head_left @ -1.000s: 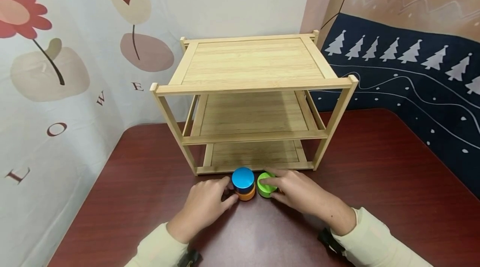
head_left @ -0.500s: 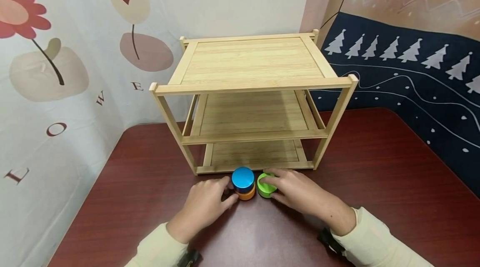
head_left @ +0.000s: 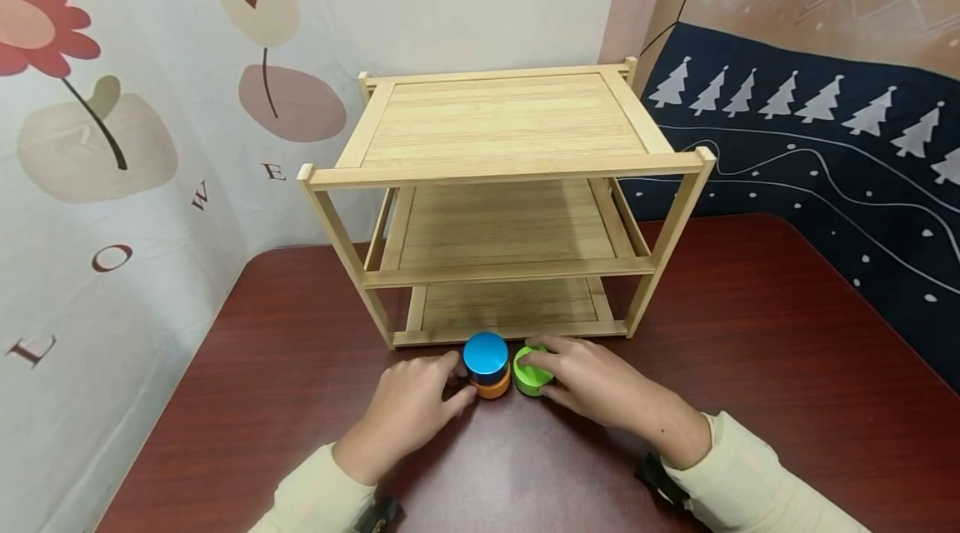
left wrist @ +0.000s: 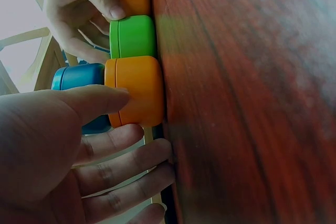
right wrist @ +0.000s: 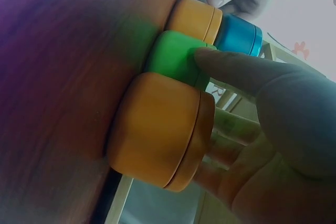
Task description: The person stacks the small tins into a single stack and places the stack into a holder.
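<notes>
A small blue lidded jar stands on an orange lidded jar, just in front of the wooden rack. My left hand pinches that lower orange jar from its left side, thumb on the wall and forefinger at the far side. Immediately to the right, a green lidded jar stands on the table, and my right hand holds it between thumb and fingers from above. A second orange jar sits beside the green one, under my right hand; the hand hides it in the head view.
Behind the jars a three-tier wooden rack stands on the dark red table, its lowest front bar close to them. Patterned cloth walls rise at the back and sides.
</notes>
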Motion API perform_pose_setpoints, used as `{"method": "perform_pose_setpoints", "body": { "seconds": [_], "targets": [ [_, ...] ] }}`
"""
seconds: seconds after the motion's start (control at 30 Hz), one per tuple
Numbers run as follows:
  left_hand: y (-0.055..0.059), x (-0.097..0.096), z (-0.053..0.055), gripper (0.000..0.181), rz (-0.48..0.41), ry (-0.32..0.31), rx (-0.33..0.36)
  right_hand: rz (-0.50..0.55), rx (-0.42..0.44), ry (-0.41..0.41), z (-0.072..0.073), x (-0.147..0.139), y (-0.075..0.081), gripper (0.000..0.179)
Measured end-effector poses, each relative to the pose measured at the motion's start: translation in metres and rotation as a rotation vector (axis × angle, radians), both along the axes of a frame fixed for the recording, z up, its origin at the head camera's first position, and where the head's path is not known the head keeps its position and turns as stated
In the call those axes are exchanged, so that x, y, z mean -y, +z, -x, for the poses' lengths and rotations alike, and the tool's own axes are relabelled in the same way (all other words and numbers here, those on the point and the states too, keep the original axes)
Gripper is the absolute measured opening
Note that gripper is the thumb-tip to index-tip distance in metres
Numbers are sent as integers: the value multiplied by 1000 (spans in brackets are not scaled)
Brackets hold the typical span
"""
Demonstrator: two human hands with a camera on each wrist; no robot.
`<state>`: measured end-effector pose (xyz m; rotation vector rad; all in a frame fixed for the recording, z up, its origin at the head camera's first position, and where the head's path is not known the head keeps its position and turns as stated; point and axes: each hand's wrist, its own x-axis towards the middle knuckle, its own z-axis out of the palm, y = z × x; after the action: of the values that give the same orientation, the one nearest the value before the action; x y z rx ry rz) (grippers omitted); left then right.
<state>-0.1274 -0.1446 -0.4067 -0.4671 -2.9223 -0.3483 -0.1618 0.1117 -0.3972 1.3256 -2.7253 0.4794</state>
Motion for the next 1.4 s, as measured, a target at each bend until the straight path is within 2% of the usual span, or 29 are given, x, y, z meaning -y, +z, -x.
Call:
{"method": "perform_pose_setpoints", "body": {
  "seconds": [0.37,0.6,1.13,1.4],
  "targets": [
    [1,0,0,26,-6,1,7,7,-14,11,-1,0,1,39],
    [1,1,0,27,-8,-2,5,48,-36,37,-2,1,2,38],
    [1,0,0,27,-5,-2,16,24,-52,8,-3,-1,9,39],
    [1,0,-1,23,-10,-20,-29,44,-82,13,-3,-3,11,40]
  ]
}}
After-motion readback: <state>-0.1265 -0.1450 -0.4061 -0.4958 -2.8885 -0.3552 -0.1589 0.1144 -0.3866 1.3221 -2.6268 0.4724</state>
